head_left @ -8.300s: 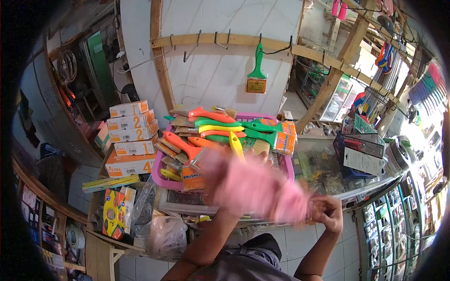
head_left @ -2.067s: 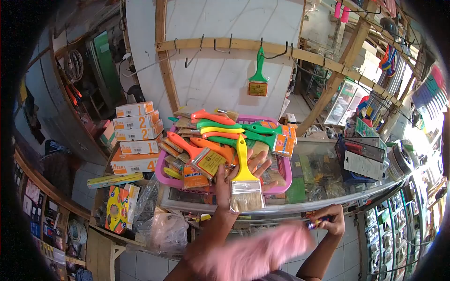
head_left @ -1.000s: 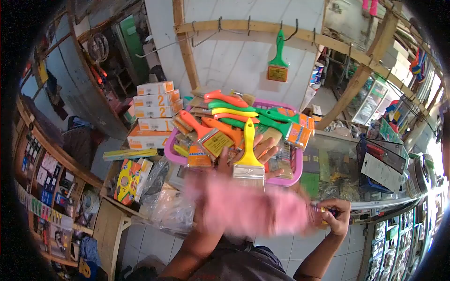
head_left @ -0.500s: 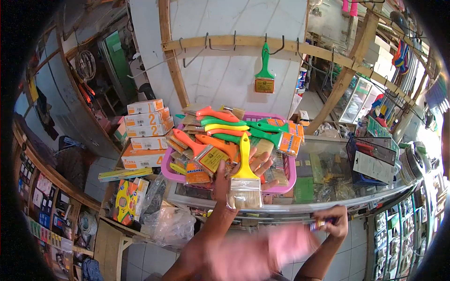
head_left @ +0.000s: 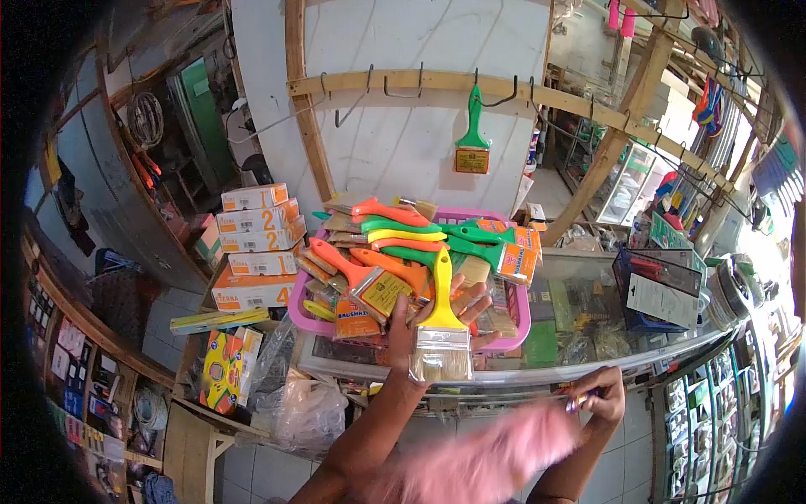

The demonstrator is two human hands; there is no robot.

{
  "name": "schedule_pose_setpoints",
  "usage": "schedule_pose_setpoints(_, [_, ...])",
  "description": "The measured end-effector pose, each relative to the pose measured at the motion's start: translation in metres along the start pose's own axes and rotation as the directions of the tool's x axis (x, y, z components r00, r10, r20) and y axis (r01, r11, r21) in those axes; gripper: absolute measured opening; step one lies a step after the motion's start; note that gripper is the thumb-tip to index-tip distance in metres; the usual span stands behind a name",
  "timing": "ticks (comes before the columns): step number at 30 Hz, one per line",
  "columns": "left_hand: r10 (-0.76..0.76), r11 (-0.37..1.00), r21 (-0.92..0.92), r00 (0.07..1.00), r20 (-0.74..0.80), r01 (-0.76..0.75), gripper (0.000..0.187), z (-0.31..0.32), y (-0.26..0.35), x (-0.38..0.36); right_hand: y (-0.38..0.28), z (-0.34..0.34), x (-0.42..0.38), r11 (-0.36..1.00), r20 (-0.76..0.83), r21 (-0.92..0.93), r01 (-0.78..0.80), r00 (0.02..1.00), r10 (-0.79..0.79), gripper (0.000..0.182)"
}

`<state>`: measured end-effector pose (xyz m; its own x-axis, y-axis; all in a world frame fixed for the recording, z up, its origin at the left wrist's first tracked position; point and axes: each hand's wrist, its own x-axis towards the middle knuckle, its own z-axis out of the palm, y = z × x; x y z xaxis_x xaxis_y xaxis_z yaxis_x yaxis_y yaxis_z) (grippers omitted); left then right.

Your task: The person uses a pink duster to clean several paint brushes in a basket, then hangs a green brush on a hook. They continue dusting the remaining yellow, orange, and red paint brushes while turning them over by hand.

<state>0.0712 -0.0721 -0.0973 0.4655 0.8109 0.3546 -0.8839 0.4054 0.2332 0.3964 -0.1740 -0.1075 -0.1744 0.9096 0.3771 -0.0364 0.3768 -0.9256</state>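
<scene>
A wide paintbrush [head_left: 443,315] with a yellow handle lies on my left hand [head_left: 401,336], handle pointing away from me and bristles toward me. The thumb is at its left and the fingers spread out on the right. Clear wrapping covers the bristles. My right hand [head_left: 603,395], lower right, is closed round the dark, shiny handle of a fluffy pink duster [head_left: 504,445], whose far end is blurred. Just beyond my left hand, a pink basket [head_left: 522,315] is heaped with paintbrushes [head_left: 395,220] with orange, green and yellow handles.
Orange-and-white boxes [head_left: 256,252] are stacked left of the basket. A glass counter [head_left: 579,286] runs under it, with a dark blue bin [head_left: 659,290] at right. One green paintbrush [head_left: 473,134] hangs from a hook rail [head_left: 403,81]. Plastic bags [head_left: 306,416] lie lower left.
The pink duster has swung and changed shape below the brush, still in my right hand. The yellow-handled paintbrush stays on my left hand. The whole view has shifted slightly.
</scene>
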Motion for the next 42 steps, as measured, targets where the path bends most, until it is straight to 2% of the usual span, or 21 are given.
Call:
schedule_pose_setpoints(2, [0.041,0.977,0.213,0.987,-0.155,-0.007,0.084,-0.007,-0.003,0.003,-0.013,0.018,0.001,0.982,-0.268,-0.049,-0.18,0.95,0.16,0.039])
schedule_pose_setpoints(3, [0.036,0.997,-0.063,0.999,-0.038,-0.038,0.084,-0.007,0.0,0.0,-0.018,0.017,-0.002,0.981,-0.187,-0.085,-0.176,0.97,0.158,0.041])
schedule_pose_setpoints(5, [0.002,0.988,-0.153,0.999,0.032,0.003,0.086,0.002,-0.003,-0.004,-0.024,0.012,-0.009,0.977,-0.028,-0.151,-0.152,0.988,0.15,0.044])
schedule_pose_setpoints(6, [-0.015,0.988,-0.151,0.999,0.048,0.022,0.088,-0.005,-0.001,-0.001,-0.016,0.004,-0.003,0.981,0.139,-0.104,0.164,0.979,-0.149,0.037])
schedule_pose_setpoints(9, [-0.048,0.979,-0.193,0.994,0.101,0.067,0.09,-0.009,0.001,-0.002,-0.004,0.003,-0.013,0.998,-0.087,-0.067,-0.016,0.996,0.01,0.036])
schedule_pose_setpoints(10, [-0.02,0.956,-0.29,0.996,0.09,0.045,0.087,-0.009,0.0,-0.002,-0.031,0.028,-0.001,0.956,-0.292,-0.154,-0.249,0.936,0.197,0.046])
schedule_pose_setpoints(11, [0.007,0.923,-0.384,0.997,0.077,0.023,0.084,-0.011,-0.001,-0.003,-0.031,0.026,-0.003,0.96,-0.23,-0.187,-0.209,0.959,0.165,0.046])
schedule_pose_setpoints(13, [0.016,0.998,0.069,0.996,-0.087,-0.01,0.086,-0.017,-0.001,0.0,-0.024,0.015,-0.007,0.963,-0.101,-0.242,-0.121,0.99,0.099,0.045])
schedule_pose_setpoints(14, [0.007,1.0,-0.021,1.0,-0.008,-0.007,0.085,-0.008,-0.003,-0.001,-0.009,0.004,-0.007,0.989,0.095,-0.092,0.114,0.99,-0.105,0.036])
schedule_pose_setpoints(19, [-0.008,0.998,-0.069,0.997,0.08,0.014,0.089,-0.01,-0.001,-0.003,-0.034,0.033,-0.005,0.976,-0.194,-0.123,-0.179,0.969,0.153,0.04])
schedule_pose_setpoints(21, [0.025,0.958,0.284,0.985,-0.171,0.025,0.093,-0.011,-0.002,0.003,-0.036,0.035,-0.005,0.977,-0.157,-0.151,-0.147,0.98,0.123,0.041])
schedule_pose_setpoints(22, [-0.042,0.991,-0.129,0.998,0.038,0.047,0.092,-0.003,0.0,-0.003,-0.013,0.01,-0.006,0.982,0.098,-0.14,0.124,0.989,-0.111,0.039])
schedule_pose_setpoints(25, [-0.022,0.989,-0.147,0.999,0.044,0.028,0.087,0.0,-0.002,-0.002,-0.016,0.014,-0.008,0.998,0.081,0.018,0.053,0.995,-0.054,0.04])
schedule_pose_setpoints(29, [0.003,0.987,0.158,0.997,-0.075,0.009,0.088,0.001,0.0,-0.002,-0.026,0.029,-0.01,0.966,-0.222,-0.193,-0.172,0.967,0.127,0.037])
schedule_pose_setpoints(30, [-0.014,0.993,-0.114,0.998,0.065,0.022,0.088,-0.003,-0.002,-0.004,-0.023,0.024,-0.009,0.993,-0.039,-0.121,-0.007,0.999,0.003,0.038])
schedule_pose_setpoints(32, [-0.027,0.992,-0.119,0.999,0.025,0.03,0.089,-0.006,-0.001,-0.005,-0.02,0.015,-0.005,0.984,0.204,-0.002,0.181,0.963,-0.177,0.039])
schedule_pose_setpoints(35, [-0.059,0.955,-0.292,0.998,0.008,0.059,0.089,-0.006,0.001,-0.002,-0.029,0.034,-0.015,0.97,-0.279,-0.129,-0.204,0.946,0.162,0.041])
schedule_pose_setpoints(37, [-0.127,0.851,-0.522,0.987,-0.101,0.056,0.089,0.001,0.004,-0.002,-0.028,0.039,-0.008,0.978,-0.237,-0.2,-0.062,0.971,0.013,0.042])
schedule_pose_setpoints(39, [0.036,0.982,0.188,0.997,-0.07,-0.022,0.084,-0.001,-0.002,0.001,-0.027,0.023,-0.012,0.979,0.041,-0.155,0.132,0.991,-0.127,0.04])
schedule_pose_setpoints(40, [-0.001,1.0,-0.006,1.0,-0.003,0.001,0.082,-0.002,-0.001,-0.002,-0.026,0.023,-0.008,0.978,0.118,-0.071,0.198,0.975,-0.189,0.039])
schedule_pose_setpoints(42, [-0.031,0.978,-0.199,0.993,0.117,0.054,0.08,-0.004,0.0,-0.002,-0.031,0.028,-0.018,0.99,-0.122,-0.116,-0.082,0.99,0.067,0.041])
